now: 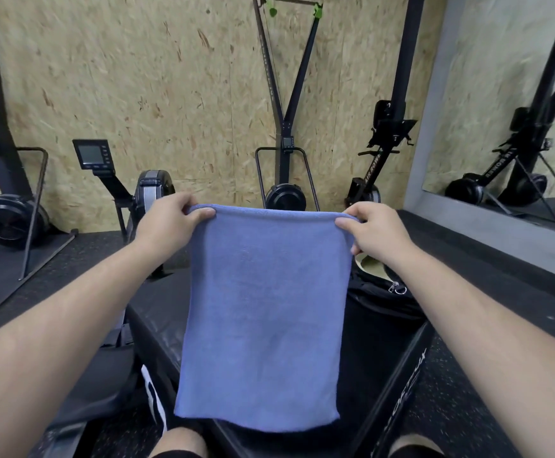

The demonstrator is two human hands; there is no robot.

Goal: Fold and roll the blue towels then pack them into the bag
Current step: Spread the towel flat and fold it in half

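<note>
Currently, head view: blue towel [263, 312] hangs centre frame, top edge stretched level btwn both hands. Left hand [170, 221] pinches the upper-left corner, thumb on the near face; right hand [370, 229] pinches the upper-right corner likewise. Black bag [378, 302] w/ zip pull [396, 287] sits centre right, partly hidden behind the towel's right edge. Folding step looks under way. To do it well: keep top edge taut & level, match corners before creasing, lay flat on the black padded surface [160, 325] below, then roll tight so it fits the bag.
</note>
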